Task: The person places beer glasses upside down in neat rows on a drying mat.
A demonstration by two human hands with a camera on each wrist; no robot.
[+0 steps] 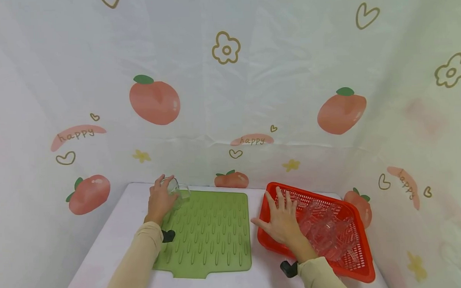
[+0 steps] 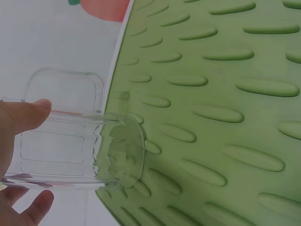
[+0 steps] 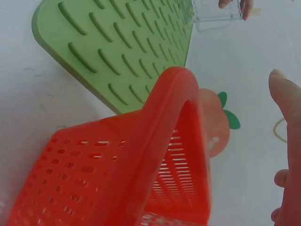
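My left hand [image 1: 161, 199] grips a clear glass mug [image 2: 66, 150] with a handle [image 2: 66, 77], thumb on one side and fingers on the other. The mug is at the back left corner of a green ridged mat [image 1: 214, 229], one end against or just above it; I cannot tell whether they touch. With fingers spread, my right hand [image 1: 282, 220] hovers over the left side of a red plastic basket [image 1: 314, 190], holding nothing. Several clear glass pieces [image 1: 329, 233] lie heaped in the basket, partly behind that hand and forearm.
A white table [image 1: 111, 233] carries both the mat and the basket. Behind it hangs a white curtain [image 1: 198, 98] printed with fruit, hearts and flowers, close to the table's back edge. Strips of bare table lie left of the mat and between mat and basket.
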